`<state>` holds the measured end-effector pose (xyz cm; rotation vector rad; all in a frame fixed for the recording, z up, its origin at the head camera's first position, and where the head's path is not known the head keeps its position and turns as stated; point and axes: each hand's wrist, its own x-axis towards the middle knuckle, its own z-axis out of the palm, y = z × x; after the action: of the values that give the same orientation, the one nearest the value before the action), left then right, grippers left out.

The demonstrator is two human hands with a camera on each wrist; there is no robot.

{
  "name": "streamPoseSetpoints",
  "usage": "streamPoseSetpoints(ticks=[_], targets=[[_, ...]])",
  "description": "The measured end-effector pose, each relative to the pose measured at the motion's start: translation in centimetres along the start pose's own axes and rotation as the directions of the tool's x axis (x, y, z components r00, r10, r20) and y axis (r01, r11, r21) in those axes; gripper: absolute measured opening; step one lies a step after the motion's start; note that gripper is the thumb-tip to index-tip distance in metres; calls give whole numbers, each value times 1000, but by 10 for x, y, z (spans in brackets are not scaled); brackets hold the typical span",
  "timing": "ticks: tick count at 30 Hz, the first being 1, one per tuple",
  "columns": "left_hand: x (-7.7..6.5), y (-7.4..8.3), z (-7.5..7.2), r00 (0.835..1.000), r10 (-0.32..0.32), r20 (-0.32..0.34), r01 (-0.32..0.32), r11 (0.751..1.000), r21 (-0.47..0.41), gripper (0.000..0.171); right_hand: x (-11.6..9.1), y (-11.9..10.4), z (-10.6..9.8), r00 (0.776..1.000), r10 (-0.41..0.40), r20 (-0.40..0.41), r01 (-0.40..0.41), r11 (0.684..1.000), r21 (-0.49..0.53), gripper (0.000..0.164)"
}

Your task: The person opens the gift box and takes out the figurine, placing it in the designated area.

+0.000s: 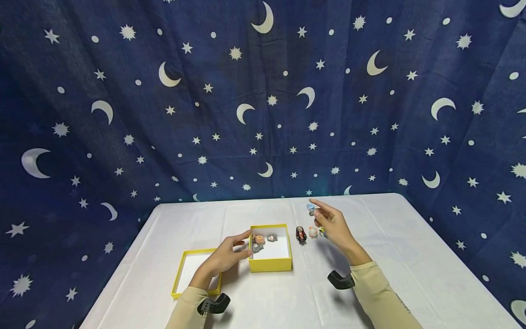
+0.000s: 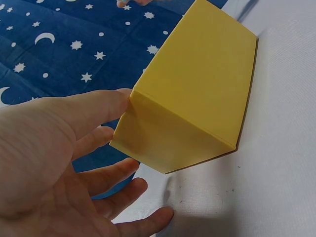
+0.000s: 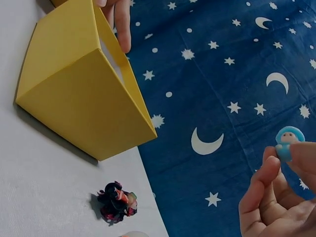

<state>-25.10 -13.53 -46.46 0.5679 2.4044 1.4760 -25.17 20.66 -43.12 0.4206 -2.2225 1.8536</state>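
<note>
A small light-blue figurine is pinched between the thumb and fingers of my right hand, raised above the far right of the table. My left hand touches the left side of an open yellow box with thumb and fingertips, its fingers fairly straight in the left wrist view. Inside the box lie a brown-and-orange figurine and two grey ones, one by the middle and one near the left wall. A dark long-haired figurine stands just right of the box.
Beside the dark figurine are a white-and-orange figurine and a yellowish one, partly hidden by my right hand. Left of the box lies a yellow-rimmed lid, white inside. White cloth covers the table; a starry blue curtain hangs behind.
</note>
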Motion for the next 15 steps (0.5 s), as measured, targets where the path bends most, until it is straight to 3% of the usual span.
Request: streamPoseSetpoints(ticks=[10,15], targets=[[-2,0,-1,1000,7,-1,-7,1000,8,62,0,-2,-2,1000,12,-28,-13,999,-31,40],[0,-1,-1,1000,16,4,-16,1000,8,62,0,-1,-5,1000,9,-24,-8,1000,9,38]])
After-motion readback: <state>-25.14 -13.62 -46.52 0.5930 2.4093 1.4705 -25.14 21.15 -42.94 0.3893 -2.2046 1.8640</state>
